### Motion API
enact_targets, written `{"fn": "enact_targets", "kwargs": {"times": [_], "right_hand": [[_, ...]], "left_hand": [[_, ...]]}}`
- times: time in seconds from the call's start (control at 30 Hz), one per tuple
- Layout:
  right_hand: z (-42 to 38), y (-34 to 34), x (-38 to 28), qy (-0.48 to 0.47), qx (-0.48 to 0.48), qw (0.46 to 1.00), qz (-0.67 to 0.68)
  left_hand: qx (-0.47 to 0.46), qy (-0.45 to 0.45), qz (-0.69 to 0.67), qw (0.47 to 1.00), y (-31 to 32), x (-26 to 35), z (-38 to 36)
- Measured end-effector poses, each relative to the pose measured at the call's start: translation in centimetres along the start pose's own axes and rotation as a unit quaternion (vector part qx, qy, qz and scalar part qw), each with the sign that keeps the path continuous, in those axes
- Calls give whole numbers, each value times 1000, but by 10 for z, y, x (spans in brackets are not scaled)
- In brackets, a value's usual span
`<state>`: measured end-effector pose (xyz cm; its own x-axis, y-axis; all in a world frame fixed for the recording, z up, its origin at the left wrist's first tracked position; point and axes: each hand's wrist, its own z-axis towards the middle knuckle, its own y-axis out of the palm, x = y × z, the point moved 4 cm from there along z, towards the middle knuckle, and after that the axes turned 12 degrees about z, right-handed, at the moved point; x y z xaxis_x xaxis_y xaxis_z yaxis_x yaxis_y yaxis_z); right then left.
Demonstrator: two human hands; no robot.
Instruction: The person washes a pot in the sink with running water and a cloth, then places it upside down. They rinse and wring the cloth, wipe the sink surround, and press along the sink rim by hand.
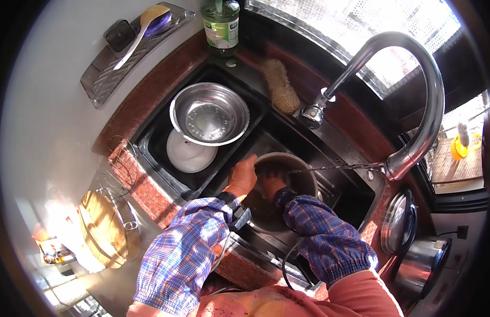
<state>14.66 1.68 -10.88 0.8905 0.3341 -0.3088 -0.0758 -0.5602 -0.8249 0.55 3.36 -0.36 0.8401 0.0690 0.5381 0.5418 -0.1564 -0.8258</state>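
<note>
A round pot or basin (300, 168) stands tilted in the right sink bowl, under a thin stream of water from the tap. My left hand (242, 177) is closed on its left rim. Inside it, my right hand (271, 184) reaches down with the fingers stretched toward the far wall; shade and water partly hide them. To the left, a stainless steel bowl (237, 113) with water in it rests in the other sink bowl, partly over a white plate (189, 158). Checked sleeve covers are on both my forearms.
A curved tap (438, 95) arches over the right side. Behind the sink sit a loofah (281, 87) and a green detergent bottle (222, 29). A wall rack (105, 71) holds a spoon. Pot lids (395, 222) and a steel pot (418, 261) are at right.
</note>
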Motion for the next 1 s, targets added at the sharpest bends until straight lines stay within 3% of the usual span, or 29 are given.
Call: {"fn": "enact_targets", "kwargs": {"times": [0.13,0.2,0.23,0.3,0.5,0.67,0.8,0.87,0.9,0.97,1.0], "right_hand": [[2,3,-7,28,-97,994,-49],[-6,-5,-19,-17,-296,954,47],[-13,-5,-25,-17,-295,954,43],[-25,-9,-45,-157,-37,985,-59],[-6,-25,-9,-42,81,996,0],[-26,-43,3,69,-48,995,-49],[-40,-14,18,93,-64,990,-83],[-40,22,27,5,-255,963,-84],[-40,23,23,4,-256,963,-85],[-45,32,-4,-98,-414,898,-113],[-43,36,-18,-98,-416,897,-116]], "left_hand": [[11,-7,-8,1000,-2,2,0],[6,-4,-9,1000,-2,2,0],[9,-5,-11,1000,-2,2,1],[5,-2,16,1000,-1,2,3],[12,13,-6,1000,1,-3,4],[31,9,-18,999,0,-3,4],[33,9,-42,999,0,-1,1],[28,-5,-53,998,2,-2,0],[28,-7,-53,998,3,-3,-1],[61,4,-96,993,2,-3,-3],[62,2,-99,993,2,0,-4]]}}
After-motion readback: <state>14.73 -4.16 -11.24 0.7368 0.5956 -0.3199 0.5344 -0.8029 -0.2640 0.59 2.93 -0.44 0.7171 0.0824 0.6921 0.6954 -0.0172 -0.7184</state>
